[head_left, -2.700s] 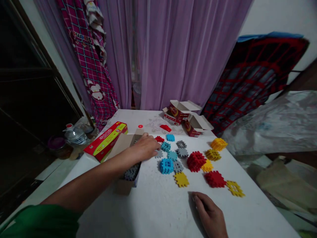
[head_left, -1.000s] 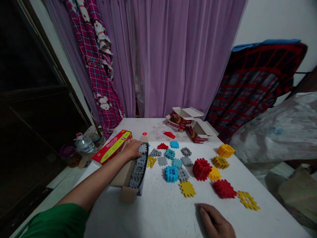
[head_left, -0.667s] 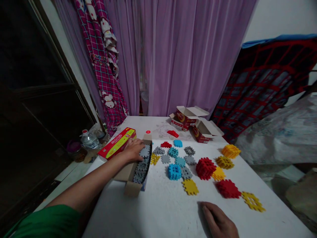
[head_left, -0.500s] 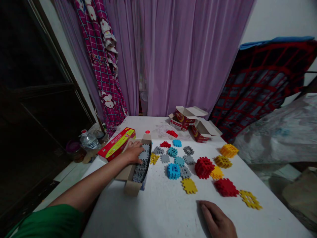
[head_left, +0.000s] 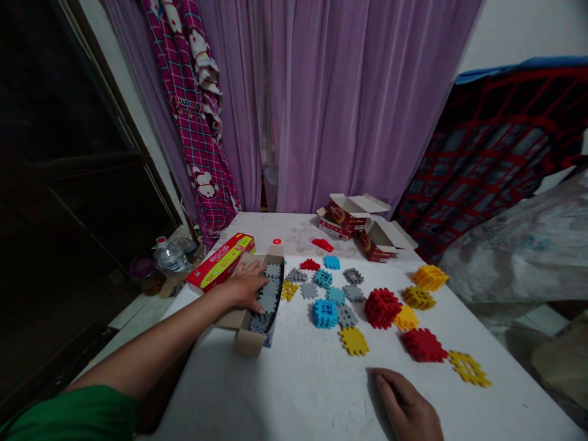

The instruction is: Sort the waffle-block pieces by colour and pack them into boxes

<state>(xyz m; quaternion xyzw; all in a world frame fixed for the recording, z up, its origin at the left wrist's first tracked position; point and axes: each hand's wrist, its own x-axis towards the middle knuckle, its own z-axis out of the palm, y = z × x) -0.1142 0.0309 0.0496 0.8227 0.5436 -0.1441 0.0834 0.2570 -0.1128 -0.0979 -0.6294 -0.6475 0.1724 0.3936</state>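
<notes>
My left hand [head_left: 247, 286] lies across an open cardboard box [head_left: 250, 342] packed with grey toothed blocks [head_left: 267, 303], fingers spread flat on them. My right hand [head_left: 407, 409] rests palm down on the white table [head_left: 298, 392] near the front edge, holding nothing. Loose blocks lie between the hands: a blue stack [head_left: 324, 313], a red stack [head_left: 383, 306], a flat red one [head_left: 423, 345], yellow ones [head_left: 353, 340] and small grey ones [head_left: 346, 316].
A red and yellow box [head_left: 222, 261] lies left of the open one. Two opened red cartons [head_left: 356, 220] stand at the table's far end before purple curtains. A water bottle [head_left: 168, 256] stands on the floor at left. A plastic-covered heap [head_left: 519, 245] is at right.
My left hand left the loose blocks, went to the far end of the box, then slid nearer along the grey blocks. My right hand has stayed put.
</notes>
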